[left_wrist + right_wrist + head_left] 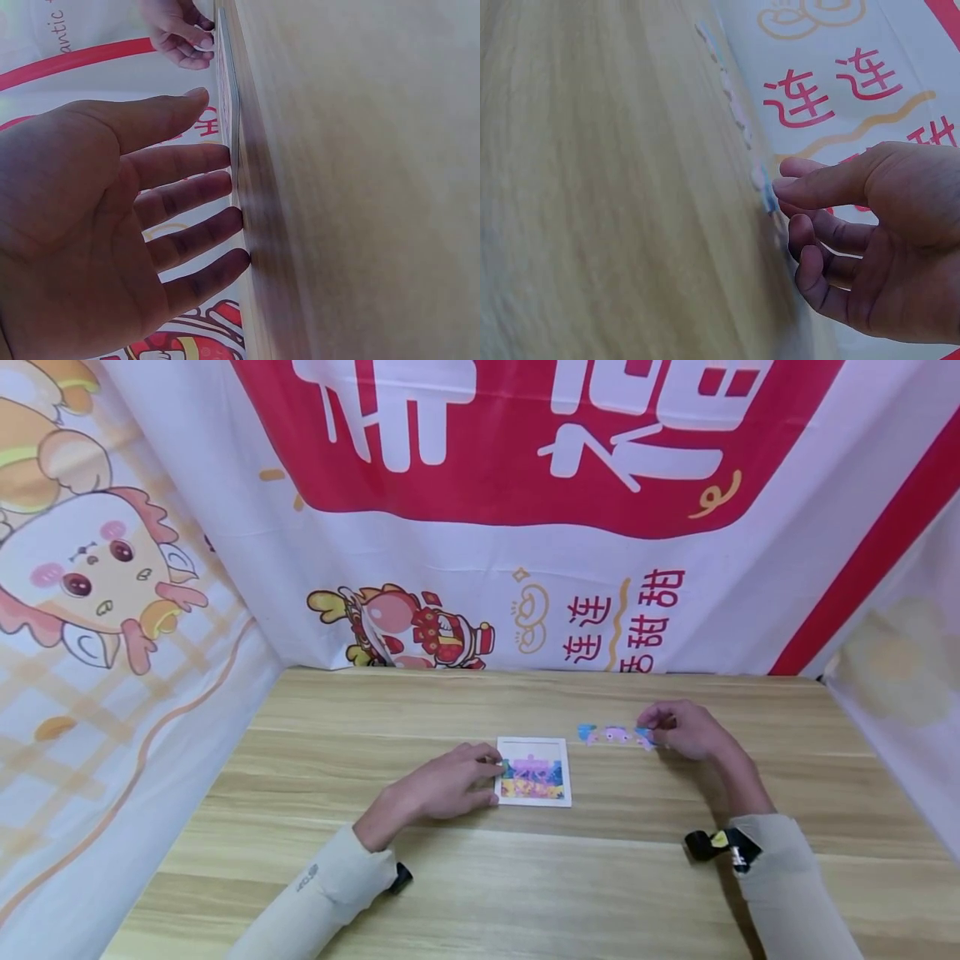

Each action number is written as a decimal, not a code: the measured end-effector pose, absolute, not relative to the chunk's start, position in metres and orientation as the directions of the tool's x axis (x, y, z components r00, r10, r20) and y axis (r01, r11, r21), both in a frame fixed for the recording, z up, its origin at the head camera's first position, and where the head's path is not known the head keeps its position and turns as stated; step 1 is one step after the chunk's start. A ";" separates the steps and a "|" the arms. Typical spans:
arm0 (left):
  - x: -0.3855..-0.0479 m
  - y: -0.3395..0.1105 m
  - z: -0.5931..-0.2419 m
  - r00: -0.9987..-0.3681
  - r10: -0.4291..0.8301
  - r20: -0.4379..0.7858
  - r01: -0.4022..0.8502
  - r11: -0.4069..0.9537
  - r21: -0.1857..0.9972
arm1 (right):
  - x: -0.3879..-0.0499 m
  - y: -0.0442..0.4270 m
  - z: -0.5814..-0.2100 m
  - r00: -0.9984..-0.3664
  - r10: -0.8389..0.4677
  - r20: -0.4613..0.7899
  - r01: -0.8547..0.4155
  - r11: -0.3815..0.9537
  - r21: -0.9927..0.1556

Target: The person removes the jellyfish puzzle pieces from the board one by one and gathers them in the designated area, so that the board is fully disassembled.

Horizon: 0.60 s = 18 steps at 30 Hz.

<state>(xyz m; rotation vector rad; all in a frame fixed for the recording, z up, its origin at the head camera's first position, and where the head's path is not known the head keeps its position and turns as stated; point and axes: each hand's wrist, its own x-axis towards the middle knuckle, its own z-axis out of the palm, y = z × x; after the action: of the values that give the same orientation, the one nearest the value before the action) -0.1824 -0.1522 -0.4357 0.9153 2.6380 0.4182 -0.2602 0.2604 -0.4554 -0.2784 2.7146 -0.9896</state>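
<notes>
A white-framed jigsaw puzzle (532, 782) lies on the table, its lower part filled with pink, teal and yellow pieces and its upper part bare white. My left hand (459, 781) rests by the frame's left edge, with fingers extended and fingertips touching the frame and tabletop in the left wrist view. To the right of the frame, loose puzzle pieces lie in a short row, among them a blue-and-pink piece (587, 733) and a purple piece with eyes (617, 735). At the row's right end, my right hand (684, 729) pinches a blue-and-pink puzzle piece (762, 184) between thumb and index finger.
The wooden table (360, 710) meets a white printed cloth (465, 552) along its back edge. Another patterned cloth (112, 635) hangs on the left side. Each wrist wears a black strap, such as the right wrist strap (723, 845).
</notes>
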 end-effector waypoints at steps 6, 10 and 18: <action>-0.182 -0.152 -0.435 -0.746 0.635 -0.202 0.539 0.753 0.378 | -0.257 0.243 -0.449 -0.947 -0.315 -0.062 -0.196 0.718 -0.668; -0.183 -0.153 -0.435 -0.738 0.640 -0.212 0.543 0.751 0.376 | -0.257 0.223 -0.450 -0.928 -0.371 -0.042 -0.245 0.691 -0.680; -0.181 -0.158 -0.433 -0.715 0.657 -0.239 0.541 0.737 0.406 | -0.254 0.175 -0.446 -0.891 -0.452 -0.039 -0.298 0.648 -0.701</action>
<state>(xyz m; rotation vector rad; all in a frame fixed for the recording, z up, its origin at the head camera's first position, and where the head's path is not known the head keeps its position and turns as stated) -0.1812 -0.1576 -0.4333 0.9234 2.5707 0.4379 -0.2536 0.1749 -0.4456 -0.6128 2.6567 -1.0737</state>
